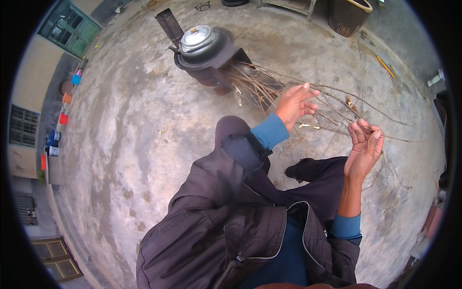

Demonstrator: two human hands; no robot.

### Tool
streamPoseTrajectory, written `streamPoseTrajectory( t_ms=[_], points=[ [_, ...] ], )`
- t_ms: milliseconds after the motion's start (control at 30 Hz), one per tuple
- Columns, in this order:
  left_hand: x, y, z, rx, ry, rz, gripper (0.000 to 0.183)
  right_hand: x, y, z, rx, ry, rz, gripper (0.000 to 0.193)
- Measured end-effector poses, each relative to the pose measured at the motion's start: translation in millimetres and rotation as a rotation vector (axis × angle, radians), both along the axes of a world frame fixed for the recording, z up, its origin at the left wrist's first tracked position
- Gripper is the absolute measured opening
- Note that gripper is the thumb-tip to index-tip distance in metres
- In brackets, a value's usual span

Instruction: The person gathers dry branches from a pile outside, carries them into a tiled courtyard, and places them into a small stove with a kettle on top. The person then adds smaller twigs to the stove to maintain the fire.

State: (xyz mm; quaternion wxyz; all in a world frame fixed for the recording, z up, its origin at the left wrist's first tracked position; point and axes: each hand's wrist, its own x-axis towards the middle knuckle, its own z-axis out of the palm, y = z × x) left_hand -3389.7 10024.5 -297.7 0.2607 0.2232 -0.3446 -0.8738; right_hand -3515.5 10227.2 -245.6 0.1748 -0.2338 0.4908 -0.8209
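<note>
A thin dry twig (335, 110) stretches between my two hands. Its near end lies pinched between the thumb and fingers of my right hand (364, 147), with a thin tip sticking out to the right. My left hand (294, 103) grips the same twig farther along, thumb and forefinger together and the other fingers loosely curled. Just beyond it, a bundle of twigs (257, 86) pokes into the opening of a dark metal stove (204, 74). On top of the stove sits a kettle (197, 41) with a silvery lid and a dark spout. The stove's inside is mostly hidden.
A short flue pipe (169, 25) rises behind the stove. Loose twigs (392, 171) lie on the concrete floor (125, 159) to my right. Farther off are a large brown pot (350, 18), an orange stick (385, 66) and coloured buckets (63, 118) along the left wall.
</note>
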Motion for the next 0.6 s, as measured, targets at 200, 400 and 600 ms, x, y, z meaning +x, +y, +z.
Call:
streamPoseTrajectory(
  t_ms=[200,400,600],
  points=[
    [-10,-15,-6,-0.005,-0.093,0.11,0.023,4,-4,-13,-0.012,-0.081,0.054,0.031],
    [-3,-53,-41,-0.008,-0.225,0.169,0.015,13,-31,-34,0.03,-0.16,0.186,0.03],
    [15,-95,-74,-0.034,-0.334,0.19,0.021,26,-66,-58,0.078,-0.309,0.265,0.029]
  ],
)
